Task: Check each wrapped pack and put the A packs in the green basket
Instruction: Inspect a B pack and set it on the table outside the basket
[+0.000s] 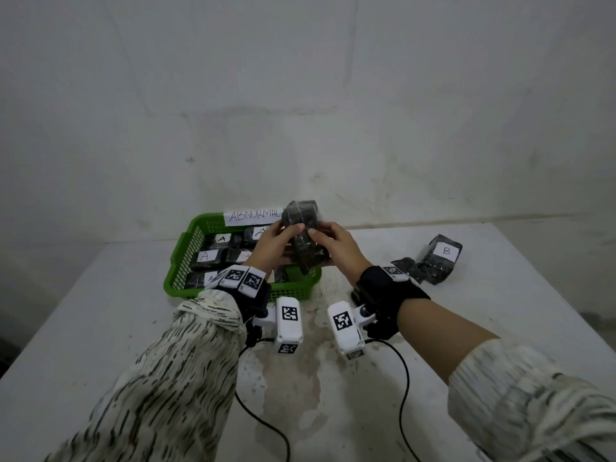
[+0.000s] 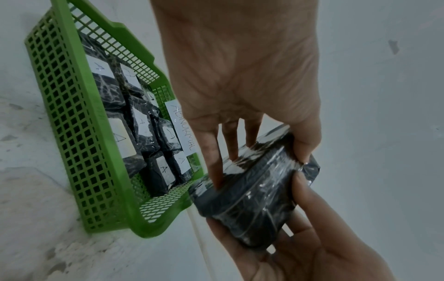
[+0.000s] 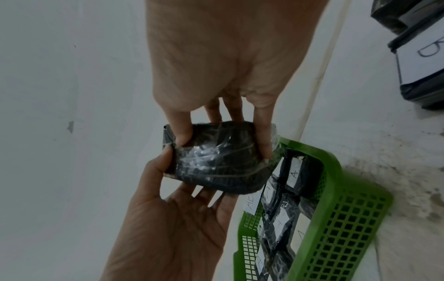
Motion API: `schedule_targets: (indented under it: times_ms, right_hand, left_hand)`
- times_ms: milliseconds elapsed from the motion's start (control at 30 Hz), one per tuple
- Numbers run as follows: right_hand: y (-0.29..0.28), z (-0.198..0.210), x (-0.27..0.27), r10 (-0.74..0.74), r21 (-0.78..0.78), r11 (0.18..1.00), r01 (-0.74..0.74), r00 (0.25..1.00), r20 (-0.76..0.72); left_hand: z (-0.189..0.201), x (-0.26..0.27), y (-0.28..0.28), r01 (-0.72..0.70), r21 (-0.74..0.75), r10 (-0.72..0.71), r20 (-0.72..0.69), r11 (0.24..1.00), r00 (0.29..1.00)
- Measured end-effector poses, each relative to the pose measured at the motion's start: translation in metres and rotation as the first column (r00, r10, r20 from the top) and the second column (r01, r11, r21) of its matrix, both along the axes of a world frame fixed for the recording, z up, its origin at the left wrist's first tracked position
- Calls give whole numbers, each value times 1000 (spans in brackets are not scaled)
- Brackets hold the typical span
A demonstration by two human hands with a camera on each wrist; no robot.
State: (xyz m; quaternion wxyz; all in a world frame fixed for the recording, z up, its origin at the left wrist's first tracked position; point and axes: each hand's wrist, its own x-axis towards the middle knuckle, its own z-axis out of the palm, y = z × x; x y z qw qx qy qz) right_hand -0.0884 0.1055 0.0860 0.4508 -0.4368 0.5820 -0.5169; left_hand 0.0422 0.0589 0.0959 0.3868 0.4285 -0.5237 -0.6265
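Both hands hold one dark wrapped pack upright in the air, over the near right corner of the green basket. My left hand grips it from the left with the thumb on top. My right hand grips it from the right. In the left wrist view the pack shows shiny film and no label. The right wrist view shows the pack pinched between thumb and fingers, also without a label in sight. Several packs marked A lie in the basket.
A paper sign reading ABNORMAL sits on the basket's far rim. A pack marked B and a smaller dark pack lie on the white table to the right. Two black cables trail toward me.
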Motion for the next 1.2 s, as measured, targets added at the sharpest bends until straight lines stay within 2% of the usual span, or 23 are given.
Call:
schedule_targets:
  times_ms: [133, 300, 467, 600, 733, 900, 1067, 1200]
  right_hand:
    - [0, 14, -1, -9, -24, 1000, 9, 1000, -2]
    - [4, 26, -3, 97, -25, 995, -95, 992, 83]
    - [5, 26, -2, 129, -55, 991, -125, 989, 76]
    - [7, 26, 0, 180, -28, 983, -179, 982, 59]
    - [8, 26, 2, 210, -11, 978, -210, 975, 68]
    - [7, 23, 0, 208, -31, 978, -206, 976, 59]
    - [5, 24, -1, 255, -19, 967, -254, 966, 50]
    - [4, 20, -2, 243, -16, 970, -243, 963, 119]
  left_hand:
    - [-1, -1, 1, 6, -1, -6, -46, 1000, 999]
    - [6, 1, -1, -8, -40, 6, -62, 999, 998]
    - [6, 1, 0, 8, -78, -7, 2, 997, 1000]
    - [4, 1, -1, -47, -116, 51, 33, 992, 998]
    - [3, 3, -2, -53, -102, 54, 13, 993, 998]
    - [5, 3, 0, 8, -70, -6, 35, 997, 999]
    - [4, 3, 1, -24, -98, 33, 88, 995, 996]
    - [8, 6, 6, -5, -115, 14, 77, 993, 997]
